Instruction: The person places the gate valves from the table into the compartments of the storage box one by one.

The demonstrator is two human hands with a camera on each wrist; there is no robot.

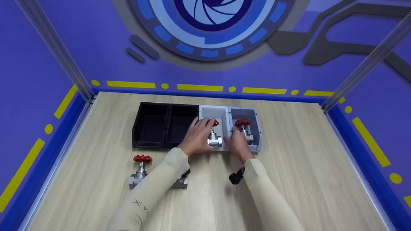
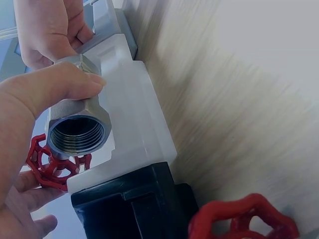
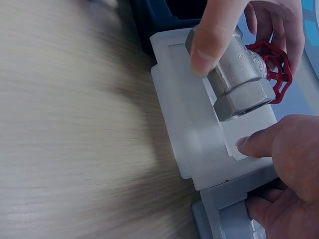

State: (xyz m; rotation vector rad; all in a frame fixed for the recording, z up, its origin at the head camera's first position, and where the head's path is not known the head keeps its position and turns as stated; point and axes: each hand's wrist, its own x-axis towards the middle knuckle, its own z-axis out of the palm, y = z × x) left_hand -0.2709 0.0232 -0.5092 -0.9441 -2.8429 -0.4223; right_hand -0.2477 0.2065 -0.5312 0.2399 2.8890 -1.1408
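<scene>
My left hand [image 1: 197, 136] grips a silver gate valve [image 1: 214, 141] with a red handwheel at the white bin [image 1: 213, 107]. In the right wrist view its thumb lies along the metal body of the valve [image 3: 234, 69], and the other fingers are behind by the handwheel. One threaded opening faces the left wrist camera. My right hand [image 1: 238, 144] straddles the wall between the white bin and the grey bin [image 1: 259, 136], thumb on the white side, fingers inside the grey one. A second gate valve [image 1: 243, 122] stands in the grey bin, partly hidden by that hand.
Two black bins [image 1: 151, 144] adjoin the white one on the left. On the wooden table [image 1: 305, 179], another red-wheeled valve [image 1: 140, 173] stands at the front left; a metal valve end [image 1: 182, 183] shows beyond my left forearm. Blue panels [image 1: 96, 57] enclose the table's back and sides.
</scene>
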